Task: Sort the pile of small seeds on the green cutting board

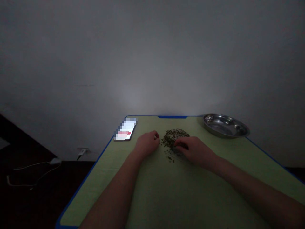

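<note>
A small heap of dark green beans (175, 136) lies on the light green table (152, 190), with a few strays toward me. My left hand (146, 143) rests curled just left of the heap, fingers closed, with something pale and tiny showing at the fingertips. My right hand (194, 149) lies on the near right edge of the heap, fingers bent down onto the beans; what it holds, if anything, is hidden.
A steel bowl (225, 125) stands at the far right of the table. A lit phone (125, 129) lies at the far left edge. The blue-edged table stands against a grey wall; a socket and white cable (35, 167) are on the dark floor at left.
</note>
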`<state>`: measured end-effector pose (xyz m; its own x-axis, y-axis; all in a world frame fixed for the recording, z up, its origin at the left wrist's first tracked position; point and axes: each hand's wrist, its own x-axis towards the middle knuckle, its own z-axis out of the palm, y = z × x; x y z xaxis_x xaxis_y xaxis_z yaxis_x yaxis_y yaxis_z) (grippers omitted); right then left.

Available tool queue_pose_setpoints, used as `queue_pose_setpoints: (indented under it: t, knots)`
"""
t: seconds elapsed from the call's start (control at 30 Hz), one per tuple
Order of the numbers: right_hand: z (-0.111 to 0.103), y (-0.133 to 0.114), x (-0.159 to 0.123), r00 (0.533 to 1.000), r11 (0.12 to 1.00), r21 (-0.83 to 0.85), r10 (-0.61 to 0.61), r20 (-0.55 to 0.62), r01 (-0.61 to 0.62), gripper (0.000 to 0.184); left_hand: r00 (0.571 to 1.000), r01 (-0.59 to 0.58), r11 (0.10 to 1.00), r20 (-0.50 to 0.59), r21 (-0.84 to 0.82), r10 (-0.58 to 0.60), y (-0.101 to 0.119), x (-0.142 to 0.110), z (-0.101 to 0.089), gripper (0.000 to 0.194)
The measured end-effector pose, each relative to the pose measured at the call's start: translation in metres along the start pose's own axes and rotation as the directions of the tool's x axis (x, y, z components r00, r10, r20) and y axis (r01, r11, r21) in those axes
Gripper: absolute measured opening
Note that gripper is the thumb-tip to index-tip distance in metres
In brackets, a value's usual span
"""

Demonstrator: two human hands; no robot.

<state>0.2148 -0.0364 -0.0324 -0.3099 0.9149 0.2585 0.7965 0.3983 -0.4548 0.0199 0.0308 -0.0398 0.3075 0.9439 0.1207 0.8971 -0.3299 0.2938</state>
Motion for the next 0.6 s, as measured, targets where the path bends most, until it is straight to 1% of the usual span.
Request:
queue_pose_setpoints:
  t: [0.4,0.6]
  knots:
    - [0.0059,-0.0016,0.0073,0.999,0.999,-0.033,-0.007,-0.037,0.006,0.013,1.0,0.008,1.0,0.023,0.002,-0.008,0.0019,-0.0008,-0.0034,0.027]
    - [0.006,-0.0013,0.0067,1.0,1.0,-0.016,-0.023,-0.013,0.023,0.014,1.0,0.014,1.0,0.015,0.001,-0.014,0.0015,-0.0008,-0.0022,0.027]
